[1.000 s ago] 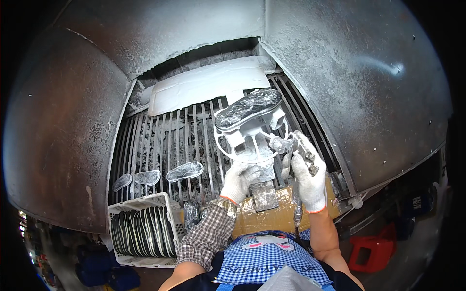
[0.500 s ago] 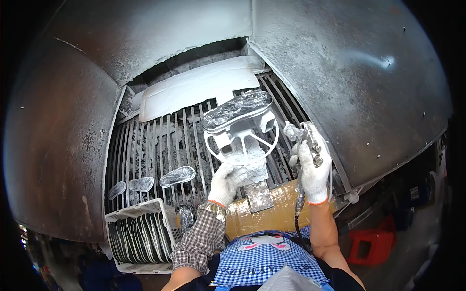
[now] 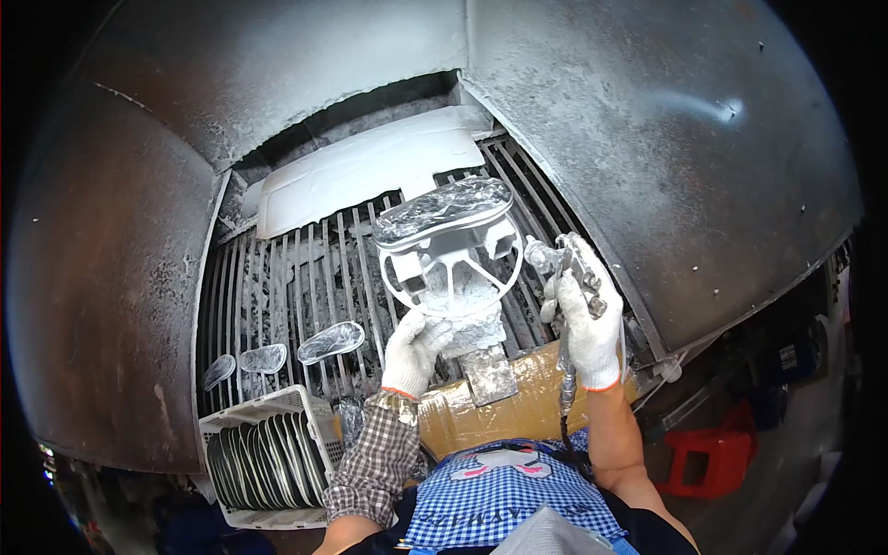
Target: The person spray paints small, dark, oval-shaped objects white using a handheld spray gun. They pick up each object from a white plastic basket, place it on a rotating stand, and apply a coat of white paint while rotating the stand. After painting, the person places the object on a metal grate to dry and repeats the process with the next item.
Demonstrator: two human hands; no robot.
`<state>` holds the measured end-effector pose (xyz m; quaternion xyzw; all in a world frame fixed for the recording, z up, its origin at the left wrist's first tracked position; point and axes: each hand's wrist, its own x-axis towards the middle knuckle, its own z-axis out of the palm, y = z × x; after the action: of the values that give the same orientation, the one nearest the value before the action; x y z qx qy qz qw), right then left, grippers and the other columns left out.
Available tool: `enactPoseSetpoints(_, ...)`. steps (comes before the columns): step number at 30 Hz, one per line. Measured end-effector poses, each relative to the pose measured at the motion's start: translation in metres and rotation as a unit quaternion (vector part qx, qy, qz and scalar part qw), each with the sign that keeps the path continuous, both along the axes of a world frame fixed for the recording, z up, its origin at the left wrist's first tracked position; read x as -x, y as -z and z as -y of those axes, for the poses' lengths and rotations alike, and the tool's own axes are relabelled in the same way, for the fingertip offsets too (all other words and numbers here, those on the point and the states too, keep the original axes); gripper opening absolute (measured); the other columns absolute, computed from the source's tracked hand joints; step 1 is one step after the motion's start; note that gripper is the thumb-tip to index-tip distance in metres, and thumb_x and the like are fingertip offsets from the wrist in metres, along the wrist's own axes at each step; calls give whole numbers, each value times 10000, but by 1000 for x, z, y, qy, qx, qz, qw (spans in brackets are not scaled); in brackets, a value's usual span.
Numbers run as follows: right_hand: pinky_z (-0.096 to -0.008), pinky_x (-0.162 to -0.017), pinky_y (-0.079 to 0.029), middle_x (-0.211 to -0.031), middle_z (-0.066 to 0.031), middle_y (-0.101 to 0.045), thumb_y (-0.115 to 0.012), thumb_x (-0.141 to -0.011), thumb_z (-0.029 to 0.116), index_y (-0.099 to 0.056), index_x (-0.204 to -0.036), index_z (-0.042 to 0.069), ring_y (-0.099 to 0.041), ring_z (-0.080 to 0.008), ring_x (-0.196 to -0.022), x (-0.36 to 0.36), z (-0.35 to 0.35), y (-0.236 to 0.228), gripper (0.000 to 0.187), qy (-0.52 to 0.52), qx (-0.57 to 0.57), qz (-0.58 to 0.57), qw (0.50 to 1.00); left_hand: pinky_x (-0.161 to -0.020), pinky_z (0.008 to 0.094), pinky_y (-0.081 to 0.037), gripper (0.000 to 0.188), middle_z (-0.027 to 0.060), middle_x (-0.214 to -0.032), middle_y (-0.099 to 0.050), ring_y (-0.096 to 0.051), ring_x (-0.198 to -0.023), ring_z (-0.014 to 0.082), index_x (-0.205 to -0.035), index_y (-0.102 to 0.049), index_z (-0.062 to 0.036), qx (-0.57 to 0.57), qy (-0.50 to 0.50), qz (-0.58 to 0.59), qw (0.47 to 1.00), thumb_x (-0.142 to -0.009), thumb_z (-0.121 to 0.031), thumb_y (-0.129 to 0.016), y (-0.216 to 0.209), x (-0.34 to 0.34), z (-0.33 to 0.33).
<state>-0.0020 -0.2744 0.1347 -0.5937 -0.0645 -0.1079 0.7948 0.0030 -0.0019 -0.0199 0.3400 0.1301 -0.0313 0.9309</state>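
Sole (image 3: 442, 213), wrapped in crinkled film over a dark top, lies on a white wheel-shaped stand (image 3: 453, 250) above a slatted grate (image 3: 294, 268). Its long axis runs crosswise and slightly aslant, the left end nearer the person and the right end farther away; which end is the toe cannot be told. The gloved left hand (image 3: 413, 356) is at the stand's near rim, its fingers touching there, though whether they grip it is hard to tell. The gloved right hand (image 3: 590, 324) grasps a spray gun (image 3: 548, 257), fingers wrapped around it, the nozzle pointing left toward the stand's right side. The hand hides part of the gun's body, and the sole hides the stand's far side; the sole's underside is out of sight. The apron (image 3: 509, 495) is cut off by the lower edge, and wrinkles and glare blur the sole's upper surface
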Motion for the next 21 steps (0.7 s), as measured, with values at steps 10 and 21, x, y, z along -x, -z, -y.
enactPoseSetpoints(10, -236, -655, -529, -980, -41, -676, -638, -1089, 190, -477, -1565, -23, -593, -65, -739, -4, 16, -5, 546, 60, 35, 15, 997, -949, 499, -605, 391, 234, -1214, -725, -723, -1071, 368, -1338, -625, 14, -6, -25, 11, 1000, -991, -166, -602, -6, 0, -14)
enactPoseSetpoints(21, -205, -682, -521, -1054, -42, -677, -628, -1087, 141, -469, -1559, -52, -582, -38, -806, 19, 25, -15, 534, 61, 48, 10, 997, -895, 481, -606, 375, 219, -1202, -731, -724, -1049, 353, -1342, -612, -4, -14, -69, 6, 998, -1026, -206, -607, -5, -14, -41)
